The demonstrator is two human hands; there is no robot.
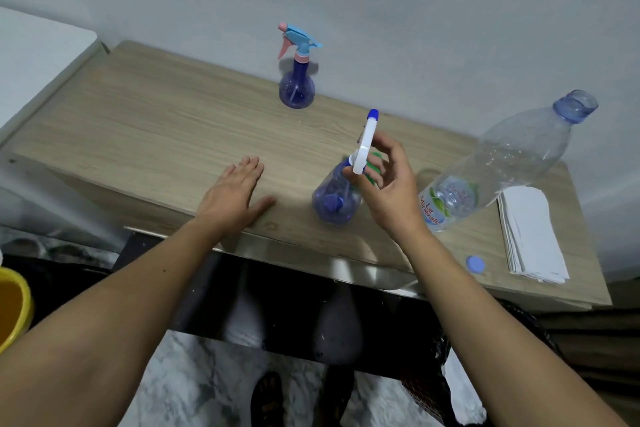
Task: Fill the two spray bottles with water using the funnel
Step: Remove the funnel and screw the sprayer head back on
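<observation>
A blue spray bottle (297, 88) with a pink and light-blue trigger head stands at the back of the wooden table (145, 121). A second blue spray bottle (334, 199) stands near the front edge, and my right hand (389, 184) holds its white spray head (365, 142) at the bottle's neck. Something green, perhaps the funnel (375, 166), shows behind my fingers. My left hand (235, 192) lies flat on the table, fingers straight. A large clear water bottle (502, 163) stands uncapped at the right.
A blue cap (475, 264) lies near the front right edge beside a stack of white paper napkins (530, 232). A yellow bucket (14, 308) sits on the floor at the left. A grey wall rises right behind the table.
</observation>
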